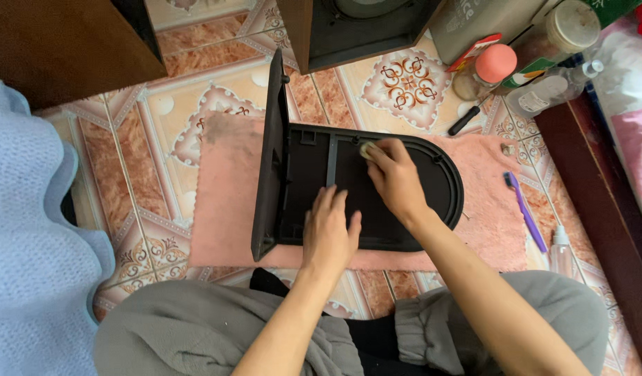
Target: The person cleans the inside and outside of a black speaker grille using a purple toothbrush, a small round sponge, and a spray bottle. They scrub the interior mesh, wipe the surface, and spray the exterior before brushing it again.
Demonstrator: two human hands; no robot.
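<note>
Small pale pad (367, 149) under right fingers (383, 154)

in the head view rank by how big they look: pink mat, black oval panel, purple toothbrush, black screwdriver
1. pink mat, partly covered by the panel
2. black oval panel
3. purple toothbrush
4. black screwdriver, though part of it may be hidden by the jars, so the last two are close

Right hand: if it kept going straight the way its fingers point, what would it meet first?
Probably the black panel's raised rim just past the right hand and its small pad; beyond lies tiled floor. Depth unclear.
</note>
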